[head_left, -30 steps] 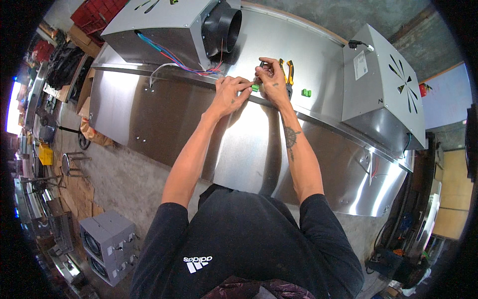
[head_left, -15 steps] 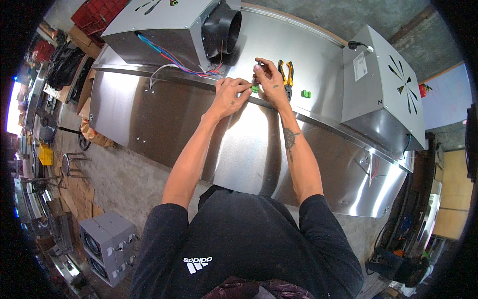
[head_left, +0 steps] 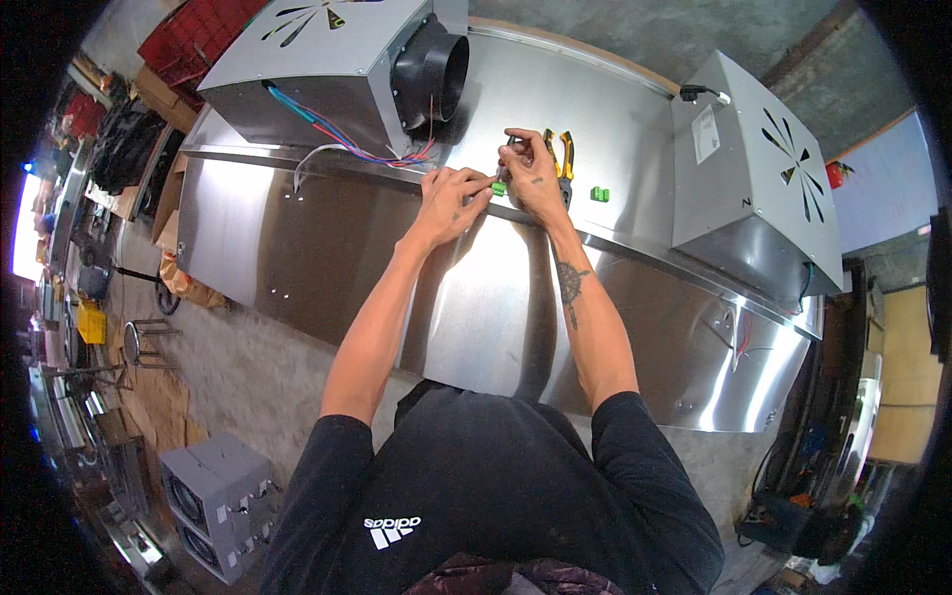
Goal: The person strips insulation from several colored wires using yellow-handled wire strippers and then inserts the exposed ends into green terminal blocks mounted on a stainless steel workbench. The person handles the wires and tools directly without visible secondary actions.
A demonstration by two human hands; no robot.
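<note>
My left hand pinches a small green terminal block at the near edge of the steel worktop. Just to its right, my right hand grips a slim screwdriver between thumb and fingers, its thin shaft pointing down at the block. Whether the tip sits in a screw is too small to tell. Behind the right hand lie yellow-and-black pliers, partly covered by it. Farther right, a second green terminal block rests on the metal.
A grey metal box with a black round duct collar stands at the far left, trailing coloured wires. Another grey box stands on the right. A stool and a grey twin-fan unit are on the floor to the left.
The whole view has shifted slightly. My right fingers have changed their curl around the screwdriver, and the green block in my left hand shows more plainly.
</note>
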